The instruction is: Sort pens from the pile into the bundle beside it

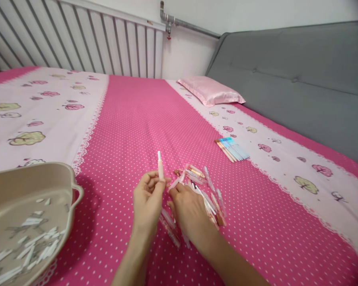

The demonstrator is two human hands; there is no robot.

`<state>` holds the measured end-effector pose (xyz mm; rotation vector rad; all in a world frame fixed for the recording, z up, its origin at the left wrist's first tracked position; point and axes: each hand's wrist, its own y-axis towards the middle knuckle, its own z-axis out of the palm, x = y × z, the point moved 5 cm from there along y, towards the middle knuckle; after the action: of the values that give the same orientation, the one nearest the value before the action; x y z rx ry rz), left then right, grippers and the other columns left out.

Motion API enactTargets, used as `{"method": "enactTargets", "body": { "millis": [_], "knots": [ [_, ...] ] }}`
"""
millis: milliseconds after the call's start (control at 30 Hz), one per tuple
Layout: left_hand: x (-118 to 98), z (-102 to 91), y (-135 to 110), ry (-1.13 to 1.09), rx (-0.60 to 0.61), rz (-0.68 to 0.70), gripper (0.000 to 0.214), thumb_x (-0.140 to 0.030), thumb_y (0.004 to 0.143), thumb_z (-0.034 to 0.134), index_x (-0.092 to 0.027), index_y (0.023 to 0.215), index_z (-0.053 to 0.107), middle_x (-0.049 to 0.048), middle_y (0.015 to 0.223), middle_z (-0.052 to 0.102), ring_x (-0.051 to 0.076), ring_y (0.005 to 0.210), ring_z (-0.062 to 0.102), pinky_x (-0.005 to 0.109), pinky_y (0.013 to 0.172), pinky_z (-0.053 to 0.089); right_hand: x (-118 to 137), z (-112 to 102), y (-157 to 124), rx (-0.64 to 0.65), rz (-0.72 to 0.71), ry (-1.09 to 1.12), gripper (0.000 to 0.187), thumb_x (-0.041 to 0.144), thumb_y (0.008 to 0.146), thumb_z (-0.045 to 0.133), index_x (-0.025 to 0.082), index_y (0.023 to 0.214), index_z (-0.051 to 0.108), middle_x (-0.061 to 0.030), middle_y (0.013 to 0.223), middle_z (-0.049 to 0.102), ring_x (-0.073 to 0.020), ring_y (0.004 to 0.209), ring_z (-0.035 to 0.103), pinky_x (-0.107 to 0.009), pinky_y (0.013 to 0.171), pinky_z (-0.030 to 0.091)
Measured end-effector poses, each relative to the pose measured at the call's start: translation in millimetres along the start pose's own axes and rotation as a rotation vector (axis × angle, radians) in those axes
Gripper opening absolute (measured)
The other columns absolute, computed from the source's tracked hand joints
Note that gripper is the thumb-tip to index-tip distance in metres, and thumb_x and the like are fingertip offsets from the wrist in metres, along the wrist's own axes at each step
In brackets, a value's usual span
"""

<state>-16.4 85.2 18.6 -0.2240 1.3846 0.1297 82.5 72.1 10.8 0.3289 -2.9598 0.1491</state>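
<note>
My left hand is closed around a slim pale-pink pen, held upright with a white stick-like end pointing up. Just to its right, my right hand is lowered onto a loose pile of pens and pen parts in pink, clear, white and brown. Its fingers are bent down among the pieces, and their tips are partly hidden, so what they pinch does not show. Several more clear-pink pen pieces lie on the bedspread between and below my wrists.
A beige basin at lower left holds many small white sticks and pieces. Farther right, a neat row of blue and peach pens lies on the pink dotted bedspread. Behind are a pink pillow, a grey headboard and a white radiator.
</note>
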Motion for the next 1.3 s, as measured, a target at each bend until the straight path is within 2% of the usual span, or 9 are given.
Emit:
{"method": "enactTargets", "body": {
  "millis": [133, 333, 533, 633, 833, 933, 1033, 1100, 1300],
  "knots": [
    [1, 0.4, 0, -0.006, 0.006, -0.008, 0.018, -0.025, 0.07, 0.061, -0.014, 0.084, 0.057, 0.0029, 0.075, 0.067, 0.014, 0.07, 0.061, 0.024, 0.066, 0.046, 3, 3, 1, 0.007, 0.014, -0.028, 0.025, 0.011, 0.086, 0.044, 0.017, 0.102, 0.062, -0.0094, 0.099, 0.065, -0.0234, 0.089, 0.06, -0.03, 0.063, 0.043],
    [1, 2.2, -1, -0.007, -0.001, -0.042, 0.017, -0.024, 0.07, 0.06, -0.015, 0.083, 0.056, 0.0024, 0.075, 0.066, 0.014, 0.069, 0.061, 0.024, 0.065, 0.045, 4, 11, 3, 0.024, 0.019, -0.048, 0.02, 0.027, 0.086, 0.051, 0.02, 0.103, 0.059, -0.0087, 0.089, 0.066, -0.0244, 0.081, 0.062, -0.03, 0.061, 0.043],
    [0, 1.9, 0, -0.016, 0.003, -0.012, 0.018, -0.024, 0.069, 0.061, -0.014, 0.083, 0.056, 0.0026, 0.074, 0.066, 0.015, 0.069, 0.061, 0.025, 0.067, 0.046, 1, 16, -1, 0.034, 0.092, -0.051, 0.027, 0.017, 0.087, 0.04, 0.022, 0.11, 0.053, -0.009, 0.09, 0.065, -0.0233, 0.076, 0.062, -0.03, 0.061, 0.04],
    [-1, 1.8, 0, -0.017, 0.002, -0.008, 0.017, -0.024, 0.069, 0.061, -0.015, 0.083, 0.057, 0.0021, 0.073, 0.066, 0.014, 0.069, 0.062, 0.026, 0.068, 0.047, -3, 12, -2, 0.038, 0.125, 0.01, 0.028, 0.015, 0.084, 0.041, 0.021, 0.11, 0.051, -0.0091, 0.092, 0.065, -0.0235, 0.079, 0.062, -0.03, 0.063, 0.038],
    [1, 1.8, 0, -0.013, 0.01, -0.017, 0.016, -0.023, 0.071, 0.06, -0.015, 0.084, 0.057, 0.0017, 0.073, 0.065, 0.014, 0.068, 0.062, 0.024, 0.065, 0.046, -13, -6, -3, 0.054, 0.075, 0.158, 0.021, 0.023, 0.087, 0.04, 0.022, 0.103, 0.055, -0.005, 0.083, 0.067, -0.0214, 0.074, 0.062, -0.027, 0.058, 0.034],
    [2, 1.6, 0, -0.012, 0.023, -0.018, 0.017, -0.024, 0.072, 0.061, -0.015, 0.086, 0.057, 0.0025, 0.076, 0.066, 0.014, 0.071, 0.062, 0.025, 0.067, 0.047, -24, -15, 1, -0.047, 0.058, 0.228, 0.027, 0.028, 0.089, 0.041, 0.025, 0.113, 0.053, -0.0046, 0.094, 0.067, -0.0211, 0.086, 0.061, -0.028, 0.066, 0.038],
    [1, 1.0, -1, 0.009, 0.024, -0.022, 0.017, -0.026, 0.073, 0.061, -0.015, 0.087, 0.058, 0.0032, 0.078, 0.066, 0.015, 0.074, 0.062, 0.025, 0.069, 0.046, -50, -19, 8, -0.252, 0.181, 0.213, 0.033, 0.02, 0.09, 0.037, 0.022, 0.119, 0.053, -0.0076, 0.109, 0.063, -0.0205, 0.099, 0.056, -0.029, 0.078, 0.039],
    [0, 0.9, -2, 0.019, 0.022, -0.027, 0.018, -0.025, 0.074, 0.06, -0.015, 0.088, 0.058, 0.0032, 0.079, 0.066, 0.014, 0.074, 0.061, 0.025, 0.069, 0.046, -68, -15, 14, -0.325, 0.273, 0.146, 0.035, 0.017, 0.091, 0.033, 0.019, 0.116, 0.058, -0.0102, 0.109, 0.061, -0.0214, 0.101, 0.053, -0.029, 0.081, 0.038],
    [1, 1.6, -2, 0.026, 0.033, -0.04, 0.015, -0.024, 0.074, 0.059, -0.015, 0.087, 0.058, 0.002, 0.079, 0.065, 0.013, 0.074, 0.059, 0.024, 0.071, 0.045, -96, -1, 25, -0.34, 0.285, 0.131, 0.032, 0.022, 0.091, 0.036, 0.02, 0.106, 0.065, -0.008, 0.099, 0.064, -0.0203, 0.096, 0.053, -0.026, 0.081, 0.036]
  ]
}}
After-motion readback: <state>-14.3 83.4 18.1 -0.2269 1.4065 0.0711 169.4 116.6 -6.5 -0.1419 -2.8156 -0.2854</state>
